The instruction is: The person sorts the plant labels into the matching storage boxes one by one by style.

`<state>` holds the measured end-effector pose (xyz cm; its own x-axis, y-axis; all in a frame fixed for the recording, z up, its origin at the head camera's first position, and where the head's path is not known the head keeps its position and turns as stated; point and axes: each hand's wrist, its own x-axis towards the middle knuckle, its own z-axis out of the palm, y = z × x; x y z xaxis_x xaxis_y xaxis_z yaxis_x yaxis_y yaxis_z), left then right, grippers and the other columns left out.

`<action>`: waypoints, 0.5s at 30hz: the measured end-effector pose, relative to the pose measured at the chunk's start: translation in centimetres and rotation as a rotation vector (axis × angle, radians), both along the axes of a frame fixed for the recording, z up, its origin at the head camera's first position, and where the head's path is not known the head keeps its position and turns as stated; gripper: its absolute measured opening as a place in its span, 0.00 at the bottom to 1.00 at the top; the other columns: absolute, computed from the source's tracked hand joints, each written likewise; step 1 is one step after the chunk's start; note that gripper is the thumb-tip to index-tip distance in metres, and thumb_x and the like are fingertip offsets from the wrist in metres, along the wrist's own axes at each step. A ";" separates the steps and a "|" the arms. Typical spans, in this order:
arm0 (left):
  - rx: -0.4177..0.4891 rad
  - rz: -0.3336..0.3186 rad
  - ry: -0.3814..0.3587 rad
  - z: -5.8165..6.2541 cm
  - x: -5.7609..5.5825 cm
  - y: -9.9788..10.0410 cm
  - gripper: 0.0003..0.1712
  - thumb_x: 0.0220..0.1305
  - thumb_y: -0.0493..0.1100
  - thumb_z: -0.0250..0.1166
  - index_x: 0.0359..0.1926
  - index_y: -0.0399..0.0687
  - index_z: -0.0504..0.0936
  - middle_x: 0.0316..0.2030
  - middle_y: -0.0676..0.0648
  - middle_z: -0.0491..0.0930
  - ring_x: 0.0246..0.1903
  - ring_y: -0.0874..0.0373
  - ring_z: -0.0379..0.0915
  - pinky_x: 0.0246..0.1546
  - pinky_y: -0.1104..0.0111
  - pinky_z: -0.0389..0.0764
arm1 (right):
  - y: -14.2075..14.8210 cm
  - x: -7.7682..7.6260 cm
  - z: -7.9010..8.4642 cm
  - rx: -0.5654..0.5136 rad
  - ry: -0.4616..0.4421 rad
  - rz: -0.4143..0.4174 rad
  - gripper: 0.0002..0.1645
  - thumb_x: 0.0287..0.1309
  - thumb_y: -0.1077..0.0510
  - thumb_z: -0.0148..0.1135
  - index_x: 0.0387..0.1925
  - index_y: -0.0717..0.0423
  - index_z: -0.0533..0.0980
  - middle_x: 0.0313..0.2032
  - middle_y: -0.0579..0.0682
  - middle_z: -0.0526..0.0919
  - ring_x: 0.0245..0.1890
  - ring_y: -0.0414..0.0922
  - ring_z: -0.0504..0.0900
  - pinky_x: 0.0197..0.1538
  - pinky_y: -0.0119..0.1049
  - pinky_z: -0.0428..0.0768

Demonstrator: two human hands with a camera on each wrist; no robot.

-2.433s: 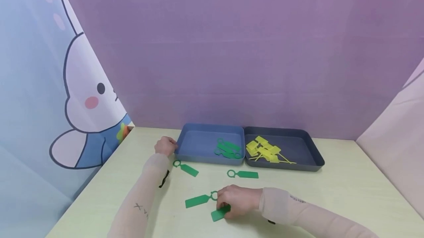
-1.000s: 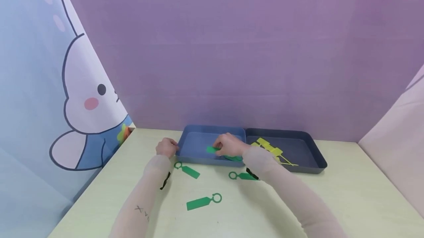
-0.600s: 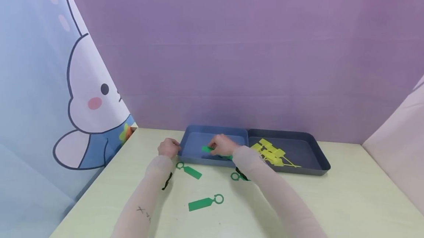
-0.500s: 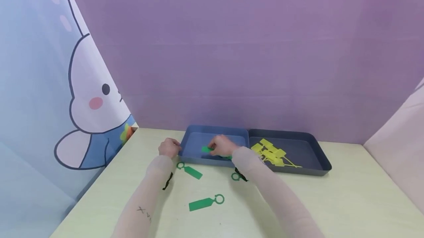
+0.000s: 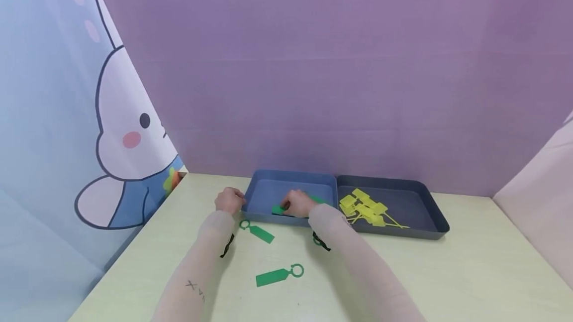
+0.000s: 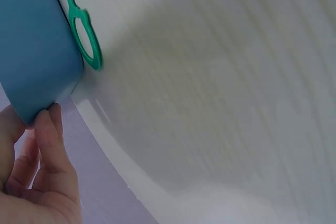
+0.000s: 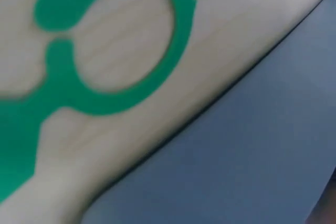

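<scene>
My left hand (image 5: 229, 200) pinches the left rim of the blue tray (image 5: 270, 187); the left wrist view shows thumb and fingers of that hand (image 6: 52, 166) at the tray's corner. Inside the same tray, low near its front wall, my right hand (image 5: 299, 203) pinches a green ring-ended tag (image 5: 276, 210), mostly hidden by the fingers. Other green tags (image 5: 319, 199) lie behind the hand, partly covered by it. Close up, the right wrist view has a tag's open green ring (image 7: 184, 30) on the table beside the tray's outer wall (image 7: 236, 145).
A dark grey tray (image 5: 409, 207) adjoins on the right, holding several yellow tags (image 5: 366, 208). On the pale table lie one green tag (image 5: 261, 234) near the blue tray's front left and another (image 5: 272, 277) further forward. A third is mostly under my right wrist. A purple cloth (image 5: 313, 73) hangs behind.
My right hand has carried a green tag from the front of the table into the blue tray, then shifted left and slightly toward the tray's front. My left hand stays at the rim.
</scene>
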<state>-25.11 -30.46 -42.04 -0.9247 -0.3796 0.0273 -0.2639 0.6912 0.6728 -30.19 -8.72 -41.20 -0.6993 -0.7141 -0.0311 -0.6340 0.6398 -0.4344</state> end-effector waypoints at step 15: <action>-0.003 -0.001 -0.002 0.2 0.1 0.0 0.12 0.55 0.40 0.64 0.41 0.40 0.83 0.39 0.40 0.82 0.44 0.41 0.74 0.48 0.52 0.72 | -0.2 0.3 -0.3 0.023 0.011 -0.036 0.13 0.52 0.61 0.64 0.42 0.57 0.81 0.39 0.52 0.84 0.39 0.44 0.82 0.41 0.34 0.80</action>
